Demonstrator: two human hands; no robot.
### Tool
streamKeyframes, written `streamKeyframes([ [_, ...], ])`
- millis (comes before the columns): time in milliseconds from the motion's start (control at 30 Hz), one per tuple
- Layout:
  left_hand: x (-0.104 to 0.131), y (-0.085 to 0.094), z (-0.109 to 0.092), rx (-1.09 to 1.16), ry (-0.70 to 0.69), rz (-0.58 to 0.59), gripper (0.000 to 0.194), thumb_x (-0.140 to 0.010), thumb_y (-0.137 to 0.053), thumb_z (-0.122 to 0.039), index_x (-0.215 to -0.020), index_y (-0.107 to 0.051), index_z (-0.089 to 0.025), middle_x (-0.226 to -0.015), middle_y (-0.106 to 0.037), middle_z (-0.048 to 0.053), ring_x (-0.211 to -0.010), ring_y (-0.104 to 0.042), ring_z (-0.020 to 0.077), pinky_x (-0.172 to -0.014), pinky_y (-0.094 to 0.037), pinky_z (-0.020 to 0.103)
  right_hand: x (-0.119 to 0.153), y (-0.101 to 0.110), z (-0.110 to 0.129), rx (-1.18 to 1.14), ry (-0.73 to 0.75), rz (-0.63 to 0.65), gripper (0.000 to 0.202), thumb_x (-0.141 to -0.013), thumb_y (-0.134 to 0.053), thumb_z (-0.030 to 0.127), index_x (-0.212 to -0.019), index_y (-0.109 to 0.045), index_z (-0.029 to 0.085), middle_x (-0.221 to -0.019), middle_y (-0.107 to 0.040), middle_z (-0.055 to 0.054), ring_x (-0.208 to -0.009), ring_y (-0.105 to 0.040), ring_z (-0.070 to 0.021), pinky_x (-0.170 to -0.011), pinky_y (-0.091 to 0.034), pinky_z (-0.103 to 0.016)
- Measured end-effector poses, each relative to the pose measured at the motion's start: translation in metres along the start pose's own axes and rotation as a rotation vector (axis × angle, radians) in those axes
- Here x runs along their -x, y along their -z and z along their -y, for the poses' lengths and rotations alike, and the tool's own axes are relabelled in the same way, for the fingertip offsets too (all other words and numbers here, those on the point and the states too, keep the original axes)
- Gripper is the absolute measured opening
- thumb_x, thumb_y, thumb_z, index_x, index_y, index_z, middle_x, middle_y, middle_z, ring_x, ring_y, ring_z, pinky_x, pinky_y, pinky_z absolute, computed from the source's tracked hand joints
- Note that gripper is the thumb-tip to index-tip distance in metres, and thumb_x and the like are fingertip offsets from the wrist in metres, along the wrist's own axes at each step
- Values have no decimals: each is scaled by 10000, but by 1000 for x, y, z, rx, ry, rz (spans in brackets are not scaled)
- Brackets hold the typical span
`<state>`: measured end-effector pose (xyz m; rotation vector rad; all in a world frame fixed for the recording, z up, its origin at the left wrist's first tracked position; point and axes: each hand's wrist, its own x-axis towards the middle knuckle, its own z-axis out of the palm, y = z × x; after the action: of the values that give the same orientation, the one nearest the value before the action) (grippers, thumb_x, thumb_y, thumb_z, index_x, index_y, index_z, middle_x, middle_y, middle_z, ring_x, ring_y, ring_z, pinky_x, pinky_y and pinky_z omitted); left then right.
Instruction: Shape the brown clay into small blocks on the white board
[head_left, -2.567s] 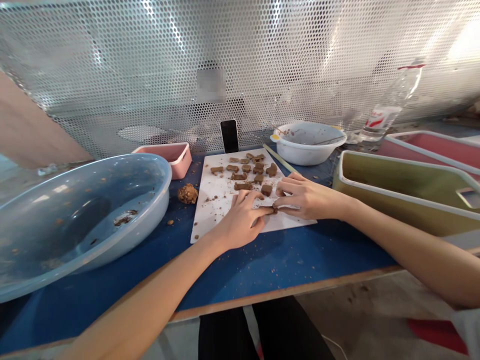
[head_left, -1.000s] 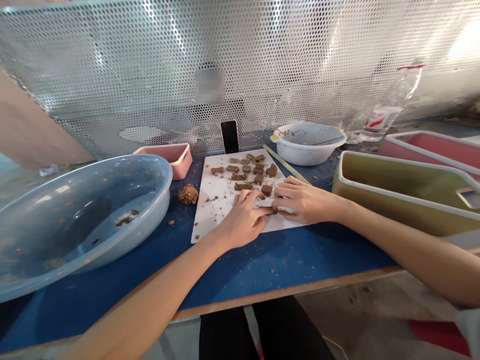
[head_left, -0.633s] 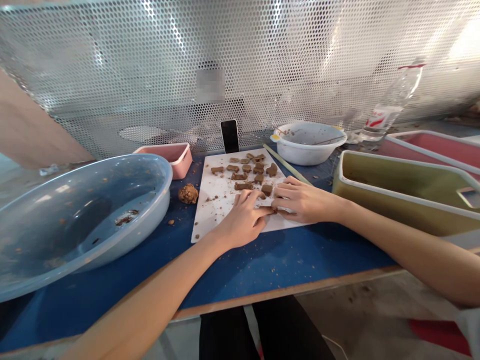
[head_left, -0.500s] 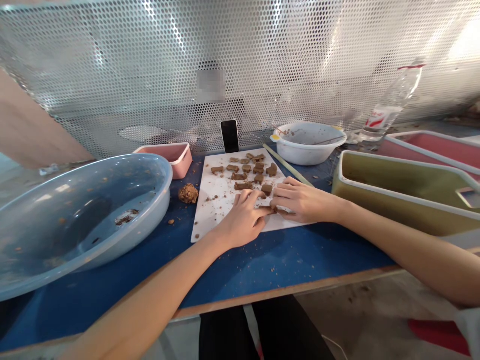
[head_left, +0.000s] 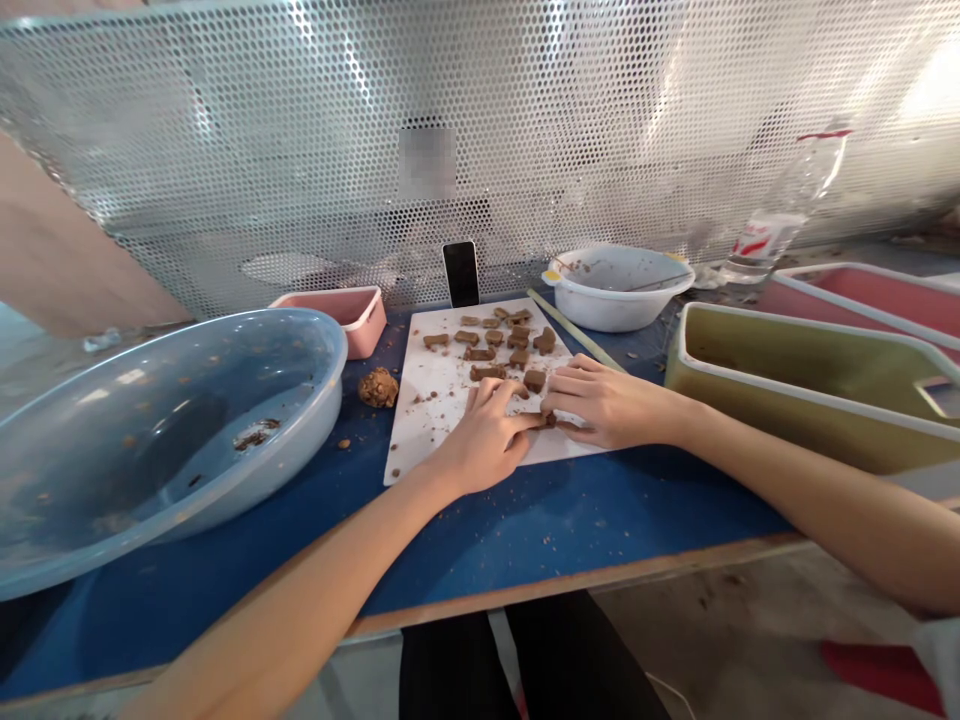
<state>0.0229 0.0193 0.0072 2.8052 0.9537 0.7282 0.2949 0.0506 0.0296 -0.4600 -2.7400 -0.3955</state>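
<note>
My left hand [head_left: 484,440] and my right hand [head_left: 611,405] meet near the front right of a white board [head_left: 424,425]. Between their fingertips is a small brown clay piece [head_left: 550,421], mostly covered by the fingers. Both hands have their fingers bent and closed on it. Just behind them lies a squarish brown clay block [head_left: 534,380]. Several more shaped clay pieces [head_left: 480,354] stand in rough rows farther back on the board, with crumbs around them. Left of the board, a rough lump of brown clay [head_left: 377,388] rests on the blue tabletop [head_left: 480,550].
A large blue basin [head_left: 315,400] takes up the left side, with a pink box [head_left: 367,325] behind it. A phone [head_left: 460,274] stands upright at the back. On the right are a green stick [head_left: 577,332], a white basin [head_left: 615,310], an olive box [head_left: 787,400] and a bottle [head_left: 780,215].
The fingers have shifted only slightly around the small clay piece, and a bit more of it shows between the fingertips. Everything else stays in place.
</note>
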Motion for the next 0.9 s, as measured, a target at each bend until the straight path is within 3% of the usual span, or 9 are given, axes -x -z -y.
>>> streamKeyframes([
  [233,0,-1,1,7,-8,-10,401,-1070,-567,-119,-1306,-853,-272,-1410,-594,152,-1388,-464,362,-1194,-497,628,0,0,0,-33,-13,17,141,-1063,-623,238,-1170,-686,170,-1076,-694,-97,-987,-617,-254,-963,-405,-402],
  [533,1,0,2,36,28,-75,299,-1076,-561,-134,-1163,-842,-190,-1386,-616,160,-1351,-500,347,-1180,-505,595,-1,1,3,3,-11,-8,145,-1055,-604,192,-1167,-693,166,-1071,-693,-103,-971,-609,-250,-930,-396,-389],
  [900,1,-2,5,35,50,-110,279,-1070,-558,-120,-1093,-821,-210,-1298,-634,129,-1314,-517,332,-1164,-507,558,-2,-1,4,0,-5,-21,168,-1026,-618,159,-1177,-690,172,-1058,-697,-94,-948,-609,-252,-894,-400,-390],
])
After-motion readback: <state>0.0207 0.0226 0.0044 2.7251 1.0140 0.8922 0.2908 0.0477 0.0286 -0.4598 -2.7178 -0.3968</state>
